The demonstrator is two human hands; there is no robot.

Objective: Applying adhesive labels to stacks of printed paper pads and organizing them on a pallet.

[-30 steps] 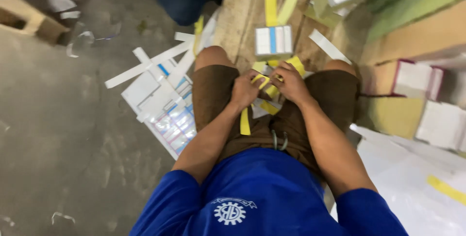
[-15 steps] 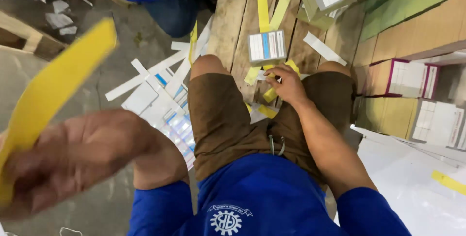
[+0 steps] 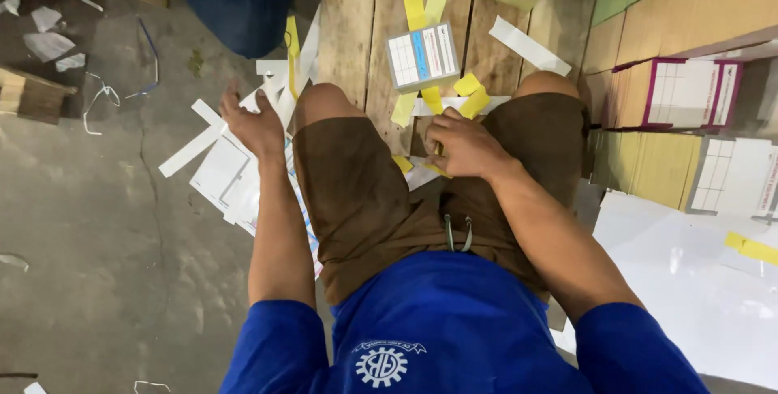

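Note:
I sit on a wooden pallet (image 3: pixel 348 29) with my knees apart. My left hand (image 3: pixel 255 124) reaches down beside my left knee, fingers spread, over a heap of white paper strips and printed sheets (image 3: pixel 223 175) on the floor; it holds nothing that I can see. Between my knees, my right hand (image 3: pixel 462 147) has its fingers curled on yellow paper strips (image 3: pixel 438 169) lying over a white sheet. More yellow strips (image 3: pixel 472 96) lie just beyond that hand. A small banded stack of printed cards (image 3: pixel 421 55) rests on the pallet ahead.
Another person in blue (image 3: pixel 235 5) crouches at the far left of the pallet. Stacks of cardboard and printed boxes (image 3: pixel 689 94) line the right side. A large white sheet (image 3: pixel 689 280) lies at my right. Scraps litter the concrete floor (image 3: pixel 89 240).
My left hand, raised close to the camera with a yellow strip half a second ago, has dropped to the paper heap by my left knee without it. My right hand stays between my knees.

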